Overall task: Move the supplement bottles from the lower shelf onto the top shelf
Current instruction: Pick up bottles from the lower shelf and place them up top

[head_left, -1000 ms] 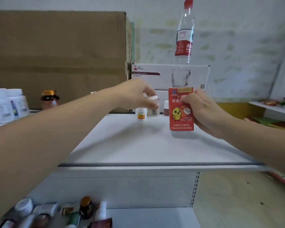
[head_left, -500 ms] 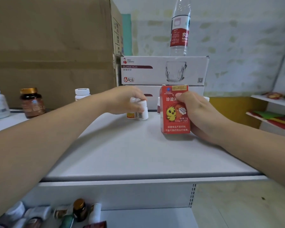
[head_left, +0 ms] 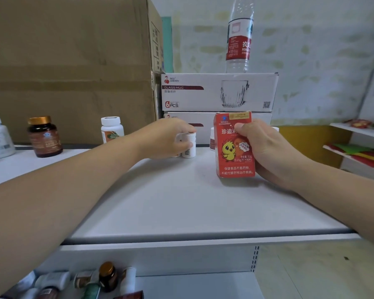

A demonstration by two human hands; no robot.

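Clumsily released, the left hand [head_left: 171,138] gripping the small white bottle [head_left: 189,145] could topple its neighbour; the right hand [head_left: 266,147] clasps the red supplement box [head_left: 234,147].

A pale leaf-patterned wall [head_left: 311,50] stands behind a big cardboard box [head_left: 69,61] and two stacked mug boxes [head_left: 218,91]. White side shelves [head_left: 361,134] sit right, above a mottled floor [head_left: 322,272].

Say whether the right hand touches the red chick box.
Touching. The head view shows the right hand gripping the red chick box, thumb pressed on its front.
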